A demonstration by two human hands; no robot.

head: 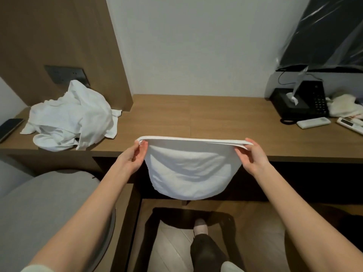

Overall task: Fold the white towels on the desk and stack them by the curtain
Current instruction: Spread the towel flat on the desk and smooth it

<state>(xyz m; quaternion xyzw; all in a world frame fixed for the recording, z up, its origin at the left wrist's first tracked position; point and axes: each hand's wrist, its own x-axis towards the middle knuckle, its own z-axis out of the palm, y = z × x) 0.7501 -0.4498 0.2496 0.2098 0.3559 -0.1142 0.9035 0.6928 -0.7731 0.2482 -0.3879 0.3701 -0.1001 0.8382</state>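
A white towel (191,169) hangs doubled over in front of the desk's front edge, its top edge stretched level. My left hand (133,157) pinches its upper left corner and my right hand (250,157) pinches its upper right corner. The towel's lower part sags in a curve below the desk top. A crumpled heap of white towels (72,116) lies on the wooden desk (196,116) at the left, against the wood wall panel. No curtain shows in the view.
A black phone (302,103) with a tissue box, two white remotes (313,122) and a pale cloth (343,106) sit at the desk's right end under a plastic-covered screen (330,34). A dark phone (8,127) lies far left. A grey cushion (49,203) is below left.
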